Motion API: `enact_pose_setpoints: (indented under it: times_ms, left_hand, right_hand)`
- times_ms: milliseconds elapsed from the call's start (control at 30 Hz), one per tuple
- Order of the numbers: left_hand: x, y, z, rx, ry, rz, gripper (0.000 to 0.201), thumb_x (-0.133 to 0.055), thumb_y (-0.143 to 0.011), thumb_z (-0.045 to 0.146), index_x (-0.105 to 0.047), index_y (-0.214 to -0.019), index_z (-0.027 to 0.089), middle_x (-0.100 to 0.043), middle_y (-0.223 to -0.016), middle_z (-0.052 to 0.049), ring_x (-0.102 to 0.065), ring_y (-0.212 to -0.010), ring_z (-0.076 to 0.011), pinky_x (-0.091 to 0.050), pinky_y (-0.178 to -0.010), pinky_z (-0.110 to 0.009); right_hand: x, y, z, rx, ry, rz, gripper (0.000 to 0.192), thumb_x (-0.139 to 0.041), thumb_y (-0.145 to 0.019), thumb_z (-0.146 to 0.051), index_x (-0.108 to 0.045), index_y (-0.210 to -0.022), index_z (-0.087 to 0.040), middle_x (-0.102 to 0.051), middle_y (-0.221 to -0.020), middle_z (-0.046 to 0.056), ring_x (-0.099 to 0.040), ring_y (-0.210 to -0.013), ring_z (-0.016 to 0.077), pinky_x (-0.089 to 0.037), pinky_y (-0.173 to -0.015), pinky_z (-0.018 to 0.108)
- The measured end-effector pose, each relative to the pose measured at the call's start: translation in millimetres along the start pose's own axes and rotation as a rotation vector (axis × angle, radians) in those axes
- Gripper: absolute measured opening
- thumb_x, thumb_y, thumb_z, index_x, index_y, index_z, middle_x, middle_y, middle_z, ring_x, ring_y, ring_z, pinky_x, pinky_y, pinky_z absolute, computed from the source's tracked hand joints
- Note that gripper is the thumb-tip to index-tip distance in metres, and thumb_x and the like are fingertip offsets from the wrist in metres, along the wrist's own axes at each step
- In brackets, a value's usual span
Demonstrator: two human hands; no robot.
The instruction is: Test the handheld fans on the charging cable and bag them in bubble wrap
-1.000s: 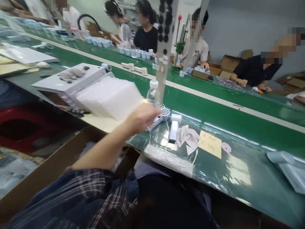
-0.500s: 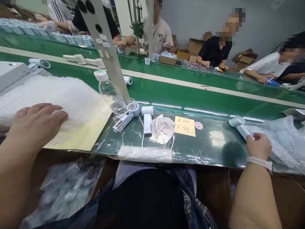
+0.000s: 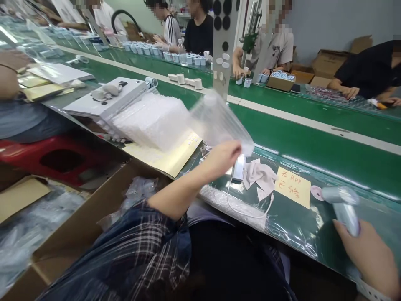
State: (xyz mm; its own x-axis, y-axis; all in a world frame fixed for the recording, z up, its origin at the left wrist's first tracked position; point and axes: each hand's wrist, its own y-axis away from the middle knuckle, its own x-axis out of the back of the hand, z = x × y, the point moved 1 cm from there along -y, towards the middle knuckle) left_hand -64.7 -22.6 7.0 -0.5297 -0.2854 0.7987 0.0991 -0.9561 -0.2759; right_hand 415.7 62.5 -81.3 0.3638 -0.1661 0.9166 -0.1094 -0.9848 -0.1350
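A clear bubble-wrap bag [image 3: 216, 119], smeared by motion, hangs from the closed fingers of my left hand [image 3: 228, 154] over the bench. In my right hand [image 3: 372, 253], at the right, is a pale blue, hairdryer-shaped device [image 3: 347, 215] with a cylindrical head, gripped by its handle and also blurred. Left of my left hand lies a stack of bubble-wrap bags [image 3: 153, 119] on yellow paper [image 3: 175, 161]. Below the hanging bag a second device [image 3: 239, 167] shows in part, beside a grey cloth [image 3: 258, 175] and a white cable [image 3: 239, 212].
A yellow handwritten note [image 3: 293, 188] and a pink disc [image 3: 316, 192] lie on the bench. A metal post [image 3: 221, 50] rises at the bench's far edge, before the green conveyor [image 3: 313, 125]. An open carton [image 3: 72, 225] stands below left. Co-workers sit across the line.
My left hand has moved right from the stack, now with a bag in its fingers. My right hand has lifted the device away from the wrapping at the right. The view has turned left.
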Motion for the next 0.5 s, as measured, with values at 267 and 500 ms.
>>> enact_pose_setpoints:
  times_ms: [267,500]
  left_hand:
    - [-57.3,-19.5,9.0,0.007,0.127,-0.332,0.018,-0.055,-0.104,0.027,-0.07,-0.105,0.017,-0.077,-0.107,-0.013,-0.071,-0.104,-0.0293,-0.053,-0.094,-0.041]
    - [-54.2,-21.5,-11.1,0.041,0.555,-0.348,0.019,-0.065,-0.09,0.011,-0.07,-0.108,0.015,-0.074,-0.094,-0.005,-0.069,-0.092,-0.0199,-0.054,-0.093,-0.034]
  right_hand:
    - [10.2,77.7,-167.9,0.075,-0.41,-0.26,0.064,-0.065,-0.078,-0.077,-0.071,-0.115,-0.025,-0.077,-0.09,0.011,-0.068,-0.07,0.0311,-0.049,-0.061,0.042]
    - [-38.1,94.8,-246.5,0.397,-0.623,-0.164,0.071,-0.055,-0.094,-0.072,-0.067,-0.136,-0.017,-0.077,-0.115,0.016,-0.071,-0.099,0.0333,-0.056,-0.086,0.046]
